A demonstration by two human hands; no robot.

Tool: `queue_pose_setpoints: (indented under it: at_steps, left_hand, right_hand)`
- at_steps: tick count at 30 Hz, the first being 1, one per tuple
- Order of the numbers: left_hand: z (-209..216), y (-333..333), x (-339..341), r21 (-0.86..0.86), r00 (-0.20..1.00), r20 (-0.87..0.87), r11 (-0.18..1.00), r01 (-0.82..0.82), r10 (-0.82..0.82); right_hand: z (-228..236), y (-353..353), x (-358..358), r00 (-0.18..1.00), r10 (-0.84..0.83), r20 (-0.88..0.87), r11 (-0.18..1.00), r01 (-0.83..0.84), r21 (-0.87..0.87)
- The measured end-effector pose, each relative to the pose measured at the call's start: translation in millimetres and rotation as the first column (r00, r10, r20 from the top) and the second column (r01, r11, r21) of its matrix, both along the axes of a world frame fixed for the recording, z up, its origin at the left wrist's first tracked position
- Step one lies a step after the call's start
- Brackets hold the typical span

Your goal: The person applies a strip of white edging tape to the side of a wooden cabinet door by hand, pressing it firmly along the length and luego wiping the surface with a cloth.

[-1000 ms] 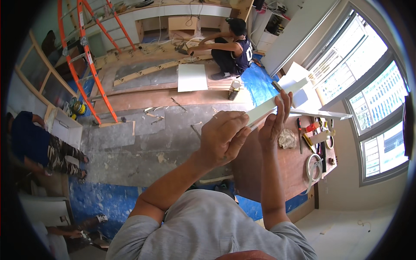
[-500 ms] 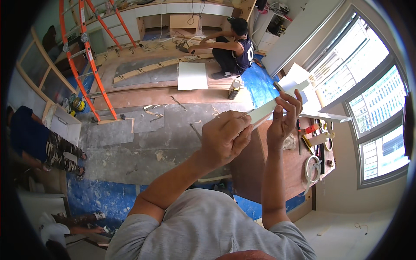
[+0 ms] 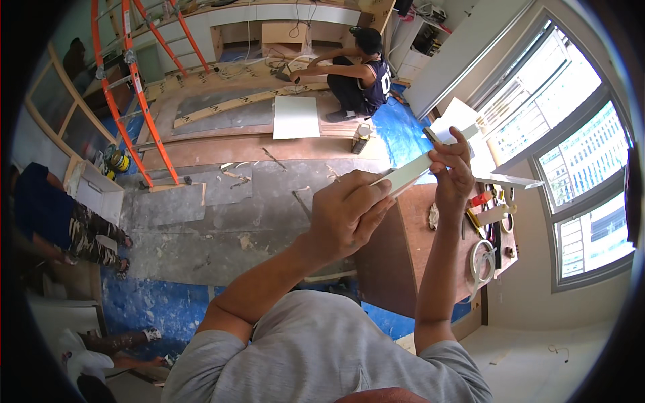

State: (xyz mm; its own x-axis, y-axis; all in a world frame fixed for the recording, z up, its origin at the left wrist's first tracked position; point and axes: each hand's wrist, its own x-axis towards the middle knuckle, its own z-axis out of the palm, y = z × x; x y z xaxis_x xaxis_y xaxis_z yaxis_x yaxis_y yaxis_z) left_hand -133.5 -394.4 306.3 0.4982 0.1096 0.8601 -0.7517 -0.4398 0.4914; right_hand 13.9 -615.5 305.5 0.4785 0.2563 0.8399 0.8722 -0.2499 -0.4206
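Observation:
I hold a narrow pale board strip (image 3: 411, 174) up in front of me, slanting away to the right. My left hand (image 3: 351, 213) is closed around its near end, thumb on top. Farther along, my right hand (image 3: 453, 171) has its fingertips and thumb on the strip, the fingers curled. A small dark piece (image 3: 430, 135) shows by the strip's far part; I cannot tell what it is. Below my right hand stands a brown wooden workbench (image 3: 410, 269).
Rolls of tape (image 3: 482, 260), a glue bottle (image 3: 494, 215) and tools crowd the bench's right side. An orange ladder (image 3: 144, 111) stands far left. One person (image 3: 363, 74) squats ahead near a white panel (image 3: 296, 117); another person (image 3: 50, 208) is at left. Windows line the right wall.
My right hand has shifted a little to the right along the strip, and its forearm with it. My left hand keeps its hold nearly in place.

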Motion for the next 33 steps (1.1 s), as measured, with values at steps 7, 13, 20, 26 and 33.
queue_pose_setpoints:
  at_steps: [7, 13, 20, 26, 33]
  left_hand:
    - [-2.0, -1.0, 2.1, -0.015, 1.000, 0.019, 1.000, 0.001, -0.001]
    - [-0.8, -2.5, 3.4, 0.006, 1.000, 0.012, 1.000, -0.018, 0.018]
    - [2.6, -9.5, 5.5, 0.014, 0.997, 0.045, 0.998, 0.061, -0.062]
    - [3.4, -13.5, -0.1, 0.057, 1.000, 0.020, 0.998, 0.004, -0.005]
    - [1.8, -6.4, 4.9, 0.039, 0.999, 0.028, 0.999, -0.026, 0.024]
  right_hand:
    - [14.5, -9.9, 0.0, 0.999, -0.028, -0.043, 0.995, 0.024, -0.100]
    - [26.1, -38.1, -38.4, 0.972, -0.128, -0.198, 0.968, 0.166, 0.188]
    - [139.7, 47.2, -209.5, 0.788, 0.278, 0.549, 0.557, -0.598, 0.577]
    - [160.1, 78.8, -277.3, 0.917, -0.361, 0.170, 0.450, 0.012, 0.893]
    - [179.4, 121.6, -232.7, 0.865, -0.377, 0.331, 0.294, -0.227, 0.929]
